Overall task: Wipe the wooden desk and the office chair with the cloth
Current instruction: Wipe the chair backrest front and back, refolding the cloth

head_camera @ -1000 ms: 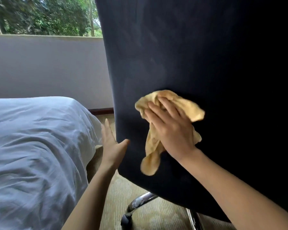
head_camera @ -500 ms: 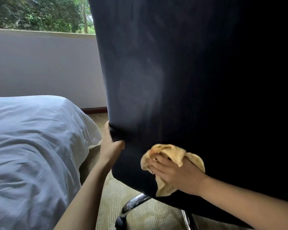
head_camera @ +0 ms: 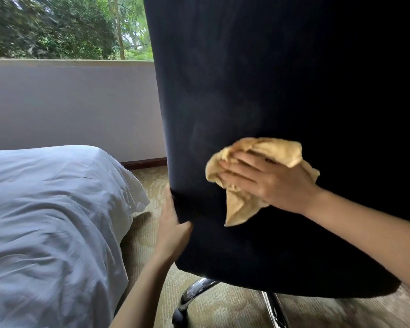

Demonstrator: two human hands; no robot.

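Note:
The office chair's dark navy backrest (head_camera: pixel 258 91) fills the middle and right of the view, seen from behind. My right hand (head_camera: pixel 265 178) presses a crumpled yellow cloth (head_camera: pixel 237 204) flat against the lower backrest, fingers spread over it and pointing left. My left hand (head_camera: pixel 173 228) grips the backrest's lower left edge, thumb on the rear face and fingers hidden behind it. The chair's chrome base legs (head_camera: pixel 194 292) and a black caster (head_camera: pixel 179 318) show beneath. The wooden desk is out of sight.
A bed with a rumpled white duvet (head_camera: pixel 47 221) stands close on the left, leaving a narrow strip of patterned carpet (head_camera: pixel 142 247) between it and the chair. A pale wall (head_camera: pixel 69 107) with a window onto trees lies behind.
My right hand swept the cloth down the backrest, then back up and slightly right. My left hand went from open beside the edge to gripping it.

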